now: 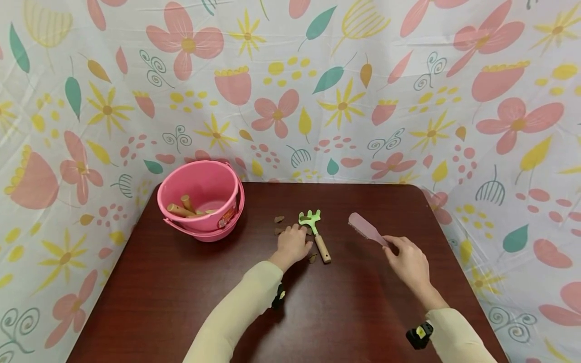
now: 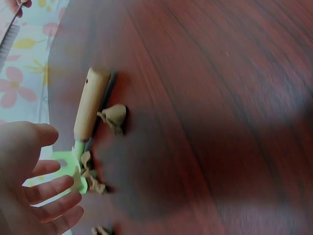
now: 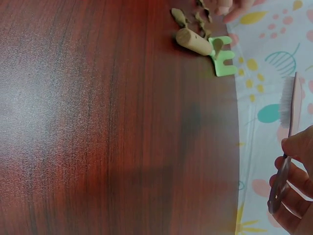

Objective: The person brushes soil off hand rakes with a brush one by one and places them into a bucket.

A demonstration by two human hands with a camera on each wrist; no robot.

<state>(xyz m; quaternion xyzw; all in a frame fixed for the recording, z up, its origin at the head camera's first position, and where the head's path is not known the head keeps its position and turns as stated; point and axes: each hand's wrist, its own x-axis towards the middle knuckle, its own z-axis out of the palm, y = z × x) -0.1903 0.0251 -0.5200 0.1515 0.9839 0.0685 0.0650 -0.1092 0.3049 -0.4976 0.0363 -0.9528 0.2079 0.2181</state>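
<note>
My right hand (image 1: 409, 262) grips a pale pink brush (image 1: 365, 228) by its handle, above the right side of the table. In the right wrist view the white bristles of the brush (image 3: 286, 104) face left. My left hand (image 1: 292, 247) is over the middle of the table, beside a small hand rake (image 1: 323, 248) with green tines and a wooden handle. Its fingers look loosely bent in the left wrist view, with nothing held. Around the rake lie several dry brown leaves (image 2: 115, 115), and one leaf rests on the tines. My left hand partly hides others in the head view.
A pink bucket (image 1: 213, 234) stands at the back left of the dark wooden table (image 1: 345, 312). Wooden handles (image 1: 180, 210) show inside it. A flower-patterned cloth (image 1: 295, 151) hangs behind and along both sides of the table.
</note>
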